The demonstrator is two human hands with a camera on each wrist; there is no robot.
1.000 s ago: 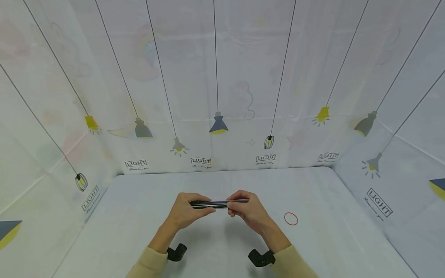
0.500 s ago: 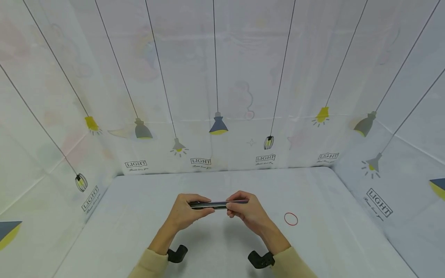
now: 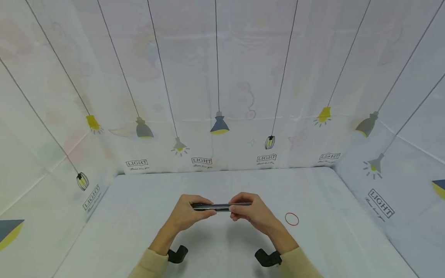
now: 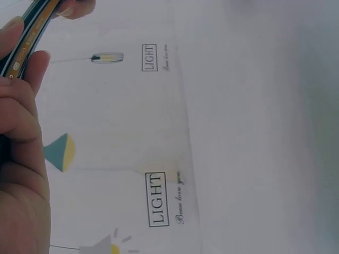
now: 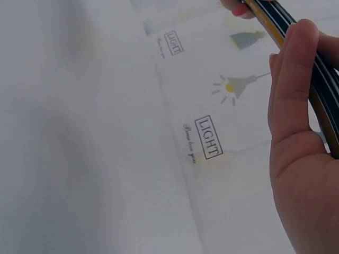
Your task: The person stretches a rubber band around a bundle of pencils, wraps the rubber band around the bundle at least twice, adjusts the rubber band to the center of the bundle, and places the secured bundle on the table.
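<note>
A bundle of dark pencils (image 3: 221, 207) is held level above the table by both hands. My left hand (image 3: 187, 212) grips its left end between thumb and fingers. Near the other end, my right hand (image 3: 253, 211) pinches the bundle between thumb and fingertips. In the left wrist view the pencils (image 4: 33, 39) show a gold-brown side with small print, too blurred to read. Dark barrels and a gold-brown edge of the pencils (image 5: 273, 24) appear in the right wrist view, partly behind the right hand. A thin red ring (image 3: 292, 212), like a rubber band, lies on the table right of the right hand.
The white-covered table (image 3: 153, 189) meets a pale curtain (image 3: 240, 50) printed with hanging lamps at the back and sides. A black wrist camera (image 3: 178, 255) sits on the left wrist and another black camera (image 3: 267, 258) on the right.
My right hand and wrist have shifted slightly to the right and down. Both hands keep their hold on the pencils, and the red ring lies where it was.
</note>
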